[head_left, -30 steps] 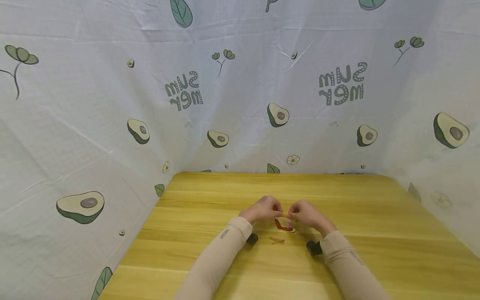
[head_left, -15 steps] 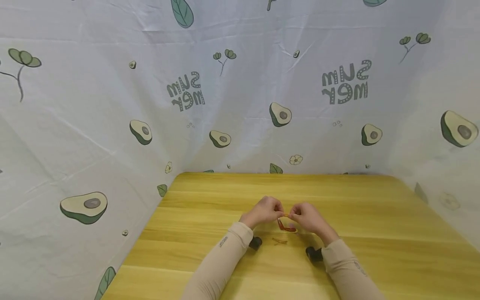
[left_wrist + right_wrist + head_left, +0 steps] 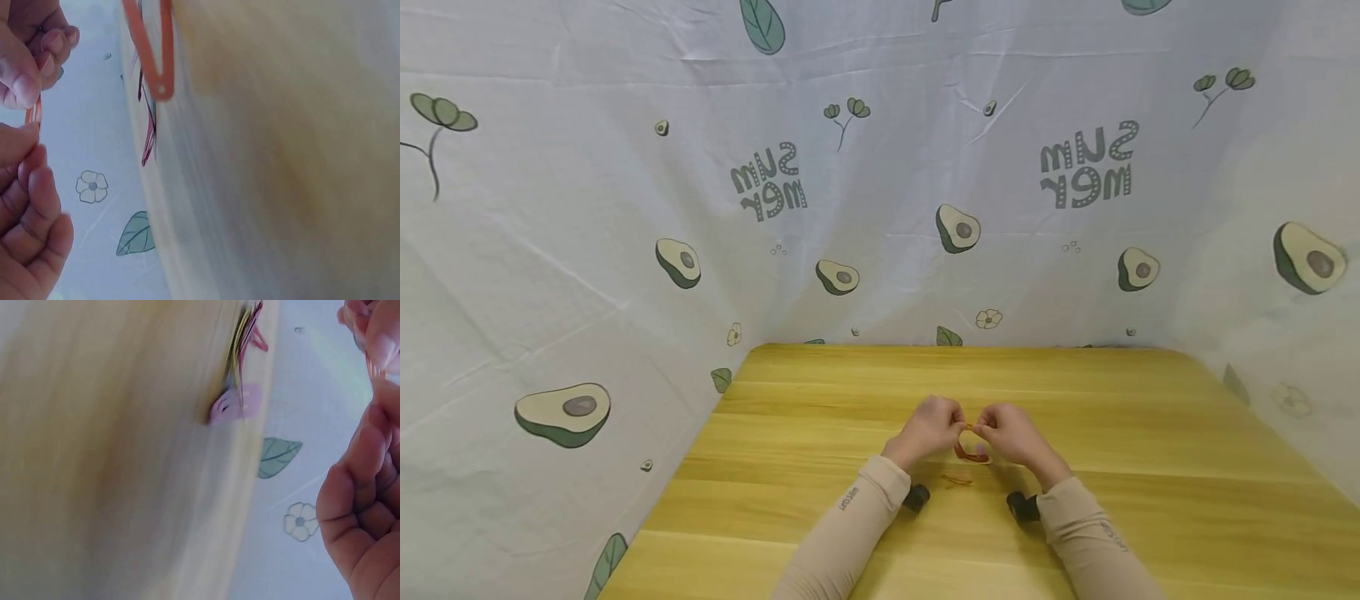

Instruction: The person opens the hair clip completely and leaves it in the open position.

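Observation:
My left hand (image 3: 931, 427) and right hand (image 3: 1013, 432) meet above the table, fingertips almost together. Between them they pinch a thin orange hair clip (image 3: 34, 114), one end in each hand's thumb and fingers; most of it is hidden by the fingertips. Beneath the hands lies a small group of hair clips, a dark red one (image 3: 974, 457) in the head view among them. A pink piece (image 3: 242, 403) sits at one end of this group in the right wrist view. Closer to the body rests another orange snap clip (image 3: 164, 69), its two arms spread in a narrow V.
The wooden table (image 3: 820, 400) reaches back to a white cloth (image 3: 887, 167) printed with avocados and leaves, which hangs behind it and at both sides. Black wrist cameras (image 3: 916, 498) hang below both forearms, close over the tabletop.
Both hands keep their pinch on the orange hair clip and shift only slightly, the wrists drawing a little closer together. The clips on the table stay where they were; the head view sways a bit.

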`<state>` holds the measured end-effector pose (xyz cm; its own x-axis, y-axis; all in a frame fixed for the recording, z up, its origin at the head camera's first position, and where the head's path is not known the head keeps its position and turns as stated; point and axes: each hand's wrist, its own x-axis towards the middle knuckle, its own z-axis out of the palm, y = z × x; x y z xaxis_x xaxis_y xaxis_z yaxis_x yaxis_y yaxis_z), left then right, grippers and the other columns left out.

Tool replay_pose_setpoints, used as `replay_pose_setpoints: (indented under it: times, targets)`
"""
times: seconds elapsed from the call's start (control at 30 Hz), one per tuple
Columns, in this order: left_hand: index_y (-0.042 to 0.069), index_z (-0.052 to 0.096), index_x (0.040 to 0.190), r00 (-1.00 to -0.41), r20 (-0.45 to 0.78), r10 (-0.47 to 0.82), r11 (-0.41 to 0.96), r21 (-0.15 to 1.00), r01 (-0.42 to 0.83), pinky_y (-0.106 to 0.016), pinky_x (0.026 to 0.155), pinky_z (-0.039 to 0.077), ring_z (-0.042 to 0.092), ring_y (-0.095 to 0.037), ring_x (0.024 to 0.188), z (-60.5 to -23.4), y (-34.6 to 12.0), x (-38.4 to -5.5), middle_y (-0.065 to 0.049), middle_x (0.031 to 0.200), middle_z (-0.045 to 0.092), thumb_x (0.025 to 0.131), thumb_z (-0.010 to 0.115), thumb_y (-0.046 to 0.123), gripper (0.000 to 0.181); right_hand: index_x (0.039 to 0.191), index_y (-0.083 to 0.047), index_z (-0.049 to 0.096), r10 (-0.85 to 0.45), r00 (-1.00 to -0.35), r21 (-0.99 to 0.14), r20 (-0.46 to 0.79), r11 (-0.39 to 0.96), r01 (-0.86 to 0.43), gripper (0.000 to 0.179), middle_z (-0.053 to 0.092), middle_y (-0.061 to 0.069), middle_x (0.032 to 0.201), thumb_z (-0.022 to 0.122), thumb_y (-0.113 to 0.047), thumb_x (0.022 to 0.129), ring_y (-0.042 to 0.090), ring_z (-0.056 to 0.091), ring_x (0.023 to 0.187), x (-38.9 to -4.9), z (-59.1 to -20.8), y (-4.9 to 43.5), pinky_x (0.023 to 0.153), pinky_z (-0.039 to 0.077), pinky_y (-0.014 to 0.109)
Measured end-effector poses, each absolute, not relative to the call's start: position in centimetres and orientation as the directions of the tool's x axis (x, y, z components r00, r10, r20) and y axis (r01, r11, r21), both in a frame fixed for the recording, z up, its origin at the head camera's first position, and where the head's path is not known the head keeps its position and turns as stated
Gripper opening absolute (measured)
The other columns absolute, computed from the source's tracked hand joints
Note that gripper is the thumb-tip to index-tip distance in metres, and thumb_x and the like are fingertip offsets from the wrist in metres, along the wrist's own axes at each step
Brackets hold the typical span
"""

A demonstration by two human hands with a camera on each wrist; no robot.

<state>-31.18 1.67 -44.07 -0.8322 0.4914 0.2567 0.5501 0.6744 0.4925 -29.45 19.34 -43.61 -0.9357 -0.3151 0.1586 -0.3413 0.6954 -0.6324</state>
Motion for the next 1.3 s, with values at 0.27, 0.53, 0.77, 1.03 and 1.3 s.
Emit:
replay_pose_setpoints:
  times: [0.27, 0.53, 0.77, 1.03, 1.3]
  targets:
    - [0.003, 0.073, 0.090, -0.851, 0.259, 0.458, 0.655, 0.549, 0.519, -0.015, 0.051, 0.042, 0.049, -0.002, 0.055, -44.1, 1.3, -30.9, 0.002, 0.074, 0.066, 0.096, 0.066, 0.012, 0.013, 0.087, 0.003, 0.067, -0.310, -0.943, -0.673, 0.124, 0.672, -0.309, 0.014, 0.059, 0.011, 0.071, 0.063, -0.006, 0.096, 0.014, 0.041, 0.056, -29.1, -42.9, 19.3, 0.051, 0.036, 0.025]
    - [0.002, 0.074, 0.091, -0.849, 0.241, 0.470, 0.621, 0.593, 0.513, -0.015, 0.052, 0.041, 0.047, -0.001, 0.056, -44.2, 0.5, -30.8, 0.002, 0.074, 0.066, 0.097, 0.066, 0.013, 0.014, 0.086, 0.002, 0.069, -0.349, -0.932, -0.682, 0.102, 0.657, -0.321, 0.014, 0.066, 0.013, 0.076, 0.065, -0.007, 0.096, 0.016, 0.047, 0.062, -29.1, -42.7, 19.2, 0.056, 0.039, 0.029]
    - [0.003, 0.074, 0.089, -0.823, 0.236, 0.517, 0.602, 0.583, 0.546, -0.013, 0.056, 0.043, 0.048, 0.001, 0.060, -43.9, -0.2, -30.8, 0.001, 0.076, 0.069, 0.095, 0.068, 0.012, 0.013, 0.089, 0.005, 0.068, -0.434, -0.897, -0.709, 0.082, 0.607, -0.359, 0.011, 0.068, 0.015, 0.079, 0.062, -0.001, 0.095, 0.017, 0.051, 0.067, -29.3, -42.6, 19.7, 0.060, 0.041, 0.029]
    - [0.004, 0.075, 0.088, -0.814, 0.146, 0.563, 0.532, 0.690, 0.491, -0.017, 0.054, 0.040, 0.047, -0.002, 0.059, -43.8, -0.8, -31.0, -0.012, 0.084, 0.075, 0.094, 0.069, 0.012, 0.012, 0.094, 0.009, 0.065, -0.554, -0.831, -0.735, 0.051, 0.542, -0.406, 0.008, 0.068, 0.017, 0.084, 0.061, 0.002, 0.093, 0.022, 0.059, 0.076, -29.2, -42.3, 20.3, 0.065, 0.046, 0.027]
    - [0.006, 0.078, 0.086, -0.794, 0.102, 0.600, 0.498, 0.729, 0.470, -0.015, 0.063, 0.045, 0.051, 0.001, 0.067, -43.7, -1.2, -31.0, -0.007, 0.084, 0.076, 0.091, 0.073, 0.012, 0.009, 0.092, 0.004, 0.068, -0.610, -0.792, -0.729, 0.013, 0.536, -0.425, 0.005, 0.069, 0.009, 0.086, 0.067, -0.001, 0.090, 0.014, 0.058, 0.077, -28.9, -41.9, 20.6, 0.068, 0.048, 0.026]
